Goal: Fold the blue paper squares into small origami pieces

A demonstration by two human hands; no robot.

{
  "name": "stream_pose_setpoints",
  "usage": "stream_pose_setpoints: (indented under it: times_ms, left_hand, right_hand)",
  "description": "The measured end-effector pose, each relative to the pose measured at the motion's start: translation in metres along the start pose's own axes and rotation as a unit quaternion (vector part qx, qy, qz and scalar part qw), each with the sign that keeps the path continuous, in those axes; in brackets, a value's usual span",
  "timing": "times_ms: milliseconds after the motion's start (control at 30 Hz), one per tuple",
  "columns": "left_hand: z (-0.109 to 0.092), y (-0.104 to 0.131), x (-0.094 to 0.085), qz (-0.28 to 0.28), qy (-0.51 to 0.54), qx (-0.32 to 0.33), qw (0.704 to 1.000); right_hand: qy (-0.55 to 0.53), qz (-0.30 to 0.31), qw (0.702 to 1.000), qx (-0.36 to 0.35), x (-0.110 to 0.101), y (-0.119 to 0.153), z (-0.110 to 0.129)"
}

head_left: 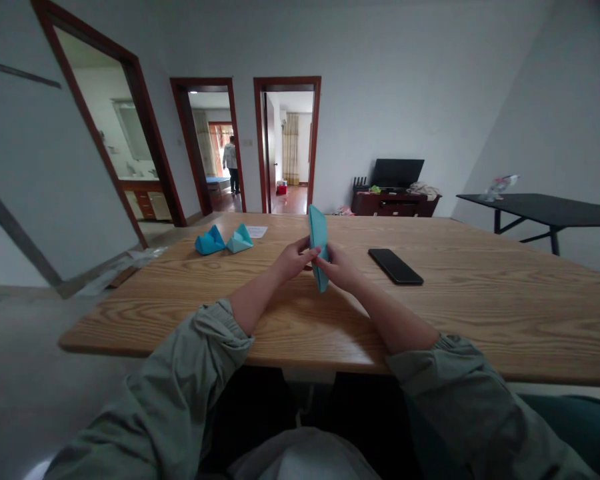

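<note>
A light-blue folded paper stands upright on edge above the middle of the wooden table. My left hand grips it from the left, with the thumb on the face turned to me. From the right, my right hand holds the same paper, its thumb close to the left one. Fingers behind the paper are partly hidden. To the left on the table sit a darker blue folded paper boat and a pale blue one, side by side.
A black phone lies right of my hands. Behind the paper boats is a white slip. Farther off are a black table, a cabinet with a screen, and a person beyond a doorway.
</note>
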State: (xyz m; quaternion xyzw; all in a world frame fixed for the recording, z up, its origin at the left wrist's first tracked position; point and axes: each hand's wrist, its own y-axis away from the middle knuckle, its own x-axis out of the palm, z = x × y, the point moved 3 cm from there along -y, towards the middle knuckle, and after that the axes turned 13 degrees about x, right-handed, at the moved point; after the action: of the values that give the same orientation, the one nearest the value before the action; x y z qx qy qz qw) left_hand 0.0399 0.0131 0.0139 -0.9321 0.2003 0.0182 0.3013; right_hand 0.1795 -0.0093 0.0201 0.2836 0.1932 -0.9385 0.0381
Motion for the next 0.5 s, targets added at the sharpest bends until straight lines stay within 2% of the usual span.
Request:
stream_pose_setpoints:
  times_ms: [267,500]
  left_hand:
    - [0.011,-0.001,0.004,0.031,-0.054,0.020,0.998]
    - [0.011,-0.002,0.005,0.044,-0.084,0.025,0.995]
  right_hand:
    - [-0.016,0.064,0.998,0.005,0.011,-0.002,-0.014]
    - [-0.013,0.061,0.998,0.005,0.014,-0.008,-0.022]
